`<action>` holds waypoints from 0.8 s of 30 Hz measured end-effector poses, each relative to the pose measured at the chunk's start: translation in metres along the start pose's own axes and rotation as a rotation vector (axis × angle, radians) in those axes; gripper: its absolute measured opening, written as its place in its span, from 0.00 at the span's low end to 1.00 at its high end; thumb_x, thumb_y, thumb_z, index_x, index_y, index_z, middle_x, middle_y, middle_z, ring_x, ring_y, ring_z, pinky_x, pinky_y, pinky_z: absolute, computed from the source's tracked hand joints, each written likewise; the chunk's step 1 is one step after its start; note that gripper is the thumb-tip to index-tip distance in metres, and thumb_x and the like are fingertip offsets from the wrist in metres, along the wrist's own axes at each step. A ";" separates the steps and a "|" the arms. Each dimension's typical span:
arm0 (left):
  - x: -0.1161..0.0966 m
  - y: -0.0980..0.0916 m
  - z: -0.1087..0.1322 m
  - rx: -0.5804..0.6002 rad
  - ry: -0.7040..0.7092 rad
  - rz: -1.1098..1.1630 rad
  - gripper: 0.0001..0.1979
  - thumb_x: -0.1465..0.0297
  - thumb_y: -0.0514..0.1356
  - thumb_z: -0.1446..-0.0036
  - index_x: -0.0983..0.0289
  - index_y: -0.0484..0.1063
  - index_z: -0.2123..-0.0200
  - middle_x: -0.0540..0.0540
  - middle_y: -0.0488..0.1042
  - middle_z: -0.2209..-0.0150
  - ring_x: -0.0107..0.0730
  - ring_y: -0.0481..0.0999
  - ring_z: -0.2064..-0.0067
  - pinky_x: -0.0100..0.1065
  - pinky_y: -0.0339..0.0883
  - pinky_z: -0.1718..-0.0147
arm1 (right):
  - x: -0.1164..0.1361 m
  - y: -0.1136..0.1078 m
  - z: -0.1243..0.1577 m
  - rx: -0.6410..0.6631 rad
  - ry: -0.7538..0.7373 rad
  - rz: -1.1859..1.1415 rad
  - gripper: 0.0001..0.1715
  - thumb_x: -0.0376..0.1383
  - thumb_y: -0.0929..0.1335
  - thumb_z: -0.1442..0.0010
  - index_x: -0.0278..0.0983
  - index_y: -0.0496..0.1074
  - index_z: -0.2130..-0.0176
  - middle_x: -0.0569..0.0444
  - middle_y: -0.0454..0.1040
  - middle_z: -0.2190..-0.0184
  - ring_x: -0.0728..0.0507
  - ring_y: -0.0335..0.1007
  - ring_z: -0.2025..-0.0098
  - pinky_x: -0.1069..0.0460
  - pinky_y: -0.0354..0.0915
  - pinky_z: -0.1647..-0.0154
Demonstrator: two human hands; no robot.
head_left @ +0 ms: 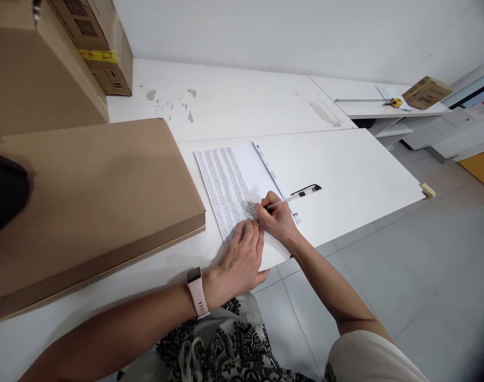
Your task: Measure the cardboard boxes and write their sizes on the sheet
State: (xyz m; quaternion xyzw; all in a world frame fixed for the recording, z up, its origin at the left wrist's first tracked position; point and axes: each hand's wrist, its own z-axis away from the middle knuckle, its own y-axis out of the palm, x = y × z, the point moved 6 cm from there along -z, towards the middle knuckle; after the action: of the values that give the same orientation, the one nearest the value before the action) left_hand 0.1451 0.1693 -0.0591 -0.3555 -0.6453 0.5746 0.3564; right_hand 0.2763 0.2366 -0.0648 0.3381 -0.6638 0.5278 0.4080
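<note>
A sheet of paper (250, 165) lies on the white table, with several columns of small handwriting on its left part. Another sheet with a pale blue printed edge (270, 171) shows along its right side. My right hand (277, 215) grips a clear pen with a black cap end (295, 196), its tip close to the written columns. Flat on the lower part of the paper rests my left hand (242, 257), fingers stretched out and holding nothing; a watch with a pink band is on that wrist.
A large flat cardboard box (106, 180) lies left of the paper, with taller boxes (39, 69) behind it. Far right on the white surface (325, 154) are a yellow tape measure (395, 102) and a small box (427, 92). A corner guard (427, 191) caps the table corner.
</note>
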 end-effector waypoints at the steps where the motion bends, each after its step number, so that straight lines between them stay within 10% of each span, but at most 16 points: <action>1: 0.000 0.000 0.000 -0.002 0.000 -0.001 0.49 0.46 0.53 0.35 0.88 0.54 0.31 0.81 0.62 0.33 0.63 0.60 0.31 0.53 0.48 0.31 | 0.000 0.000 0.000 -0.003 -0.001 0.002 0.16 0.35 0.69 0.42 0.41 0.58 0.75 0.62 0.57 0.80 0.50 0.51 0.78 0.52 0.50 0.77; 24: 0.000 0.000 0.001 -0.023 0.013 -0.030 0.49 0.46 0.52 0.35 0.88 0.55 0.32 0.82 0.62 0.33 0.65 0.61 0.32 0.54 0.49 0.32 | 0.001 -0.003 -0.001 -0.033 -0.014 -0.006 0.16 0.35 0.69 0.42 0.41 0.58 0.75 0.62 0.56 0.80 0.50 0.51 0.77 0.52 0.51 0.76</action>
State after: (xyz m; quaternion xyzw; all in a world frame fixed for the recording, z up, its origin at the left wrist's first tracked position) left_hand 0.1445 0.1687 -0.0592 -0.3535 -0.6547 0.5596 0.3650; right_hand 0.2785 0.2370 -0.0630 0.3371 -0.6742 0.5133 0.4104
